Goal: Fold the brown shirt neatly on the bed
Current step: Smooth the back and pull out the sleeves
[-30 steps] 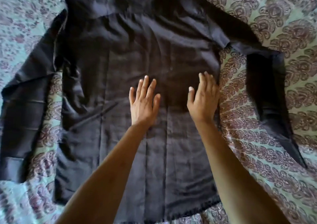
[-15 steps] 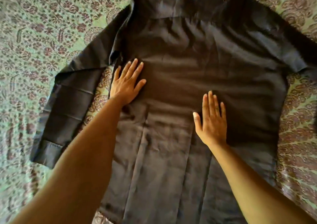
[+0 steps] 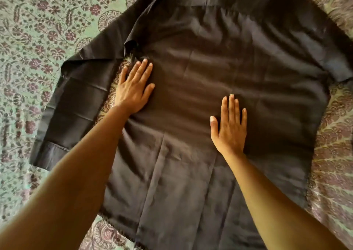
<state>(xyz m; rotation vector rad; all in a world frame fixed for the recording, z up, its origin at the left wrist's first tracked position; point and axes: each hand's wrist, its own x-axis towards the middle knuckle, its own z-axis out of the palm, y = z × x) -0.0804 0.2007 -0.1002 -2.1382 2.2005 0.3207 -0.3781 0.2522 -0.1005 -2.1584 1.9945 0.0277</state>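
The bed, under its green and purple floral spread, is giving a soft base, and that is working against a crisp fold: a hard sweep is likely to be dragging the cloth along rather than flattening it.

The brown shirt is lying spread over the bed, collar end away from the person and hem toward them. Ripples are crossing its upper back and long creases are running down to the hem. If a fold is being made over these, they are getting pressed in for good.

The left sleeve is lying bent out across the spread, cuff toward the lower left. The other sleeve is running out of view at the right, so how it is lying cannot be told; folding blind on that side is risking a lopsided result.

The right hand is resting flat on the middle of the back, fingers straight and close together, thumb out. The left hand is pressing flat at the shirt's left edge, fingers straight and slightly spread, partly over the bedspread. Pushing outward from there is risking a skewed side seam.

The small roll of fabric at the armpit is bunching just beyond the left fingertips, and it is likely to be trapped when the sleeve comes across.
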